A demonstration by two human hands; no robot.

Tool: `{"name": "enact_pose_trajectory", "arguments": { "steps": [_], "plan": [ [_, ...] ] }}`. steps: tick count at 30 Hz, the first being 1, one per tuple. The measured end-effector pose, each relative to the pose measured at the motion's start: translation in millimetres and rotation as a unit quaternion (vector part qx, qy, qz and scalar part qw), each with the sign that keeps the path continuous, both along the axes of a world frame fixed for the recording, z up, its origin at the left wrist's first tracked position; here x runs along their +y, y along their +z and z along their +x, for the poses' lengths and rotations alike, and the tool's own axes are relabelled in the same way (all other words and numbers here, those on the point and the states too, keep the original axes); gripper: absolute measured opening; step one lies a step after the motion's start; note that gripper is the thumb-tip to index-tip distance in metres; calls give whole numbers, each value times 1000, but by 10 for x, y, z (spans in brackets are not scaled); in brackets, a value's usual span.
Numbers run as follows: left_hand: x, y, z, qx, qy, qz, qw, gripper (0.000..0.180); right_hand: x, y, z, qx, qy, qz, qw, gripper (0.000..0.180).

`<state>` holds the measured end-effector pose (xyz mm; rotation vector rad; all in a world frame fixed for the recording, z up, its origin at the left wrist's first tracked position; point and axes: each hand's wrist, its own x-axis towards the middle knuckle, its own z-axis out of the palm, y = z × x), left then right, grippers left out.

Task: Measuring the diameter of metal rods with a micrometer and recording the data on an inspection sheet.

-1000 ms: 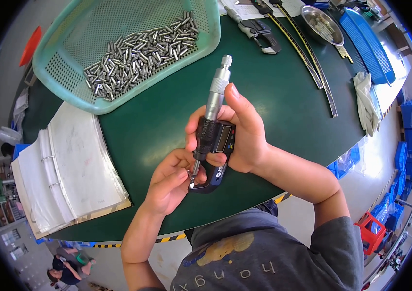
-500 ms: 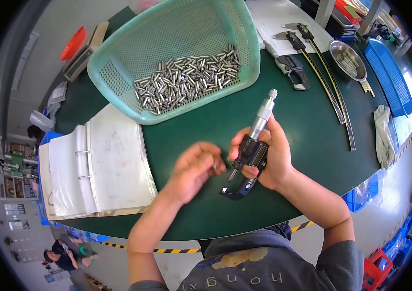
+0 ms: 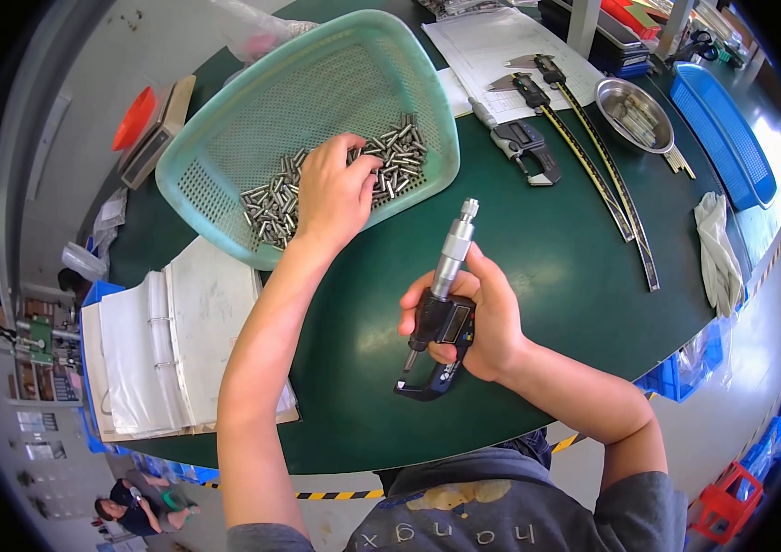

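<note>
My right hand (image 3: 490,333) grips a black and silver digital outside micrometer (image 3: 441,327) over the table. Its thimble points up and away, and its C-shaped frame hangs toward me with nothing visible in the gap. My left hand (image 3: 335,189) reaches into a light green perforated plastic basket (image 3: 446,138), on top of a heap of small metal pins (image 3: 271,207). Its fingers are bent, with a gap between thumb and index finger; some fingertips are hidden, and I see no pin held.
An open ring binder (image 3: 202,340) lies at the left, a scale (image 3: 160,133) behind it. A second micrometer (image 3: 519,143), two calipers (image 3: 584,152), a metal bowl (image 3: 634,115), a blue basket (image 3: 722,138) and a white glove (image 3: 717,253) lie to the right.
My left hand has gone from beside the micrometer, where it pinched a small shiny piece, up into the basket among the pins. My right hand still holds the micrometer.
</note>
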<state>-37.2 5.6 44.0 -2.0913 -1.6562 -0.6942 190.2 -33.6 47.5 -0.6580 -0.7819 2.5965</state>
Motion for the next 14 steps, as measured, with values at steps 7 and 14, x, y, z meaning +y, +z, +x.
{"name": "enact_pose_trajectory", "arguments": {
  "steps": [7, 14],
  "plan": [
    [131, 46, -64, 84, -52, 17, 995, 12, -6, 15, -3, 7, -1, 15, 1000, 75],
    [-148, -162, -23, -506, -47, -68, 859, 11, 28, -67, 1, 30, -5, 25, 999, 77]
  ]
}}
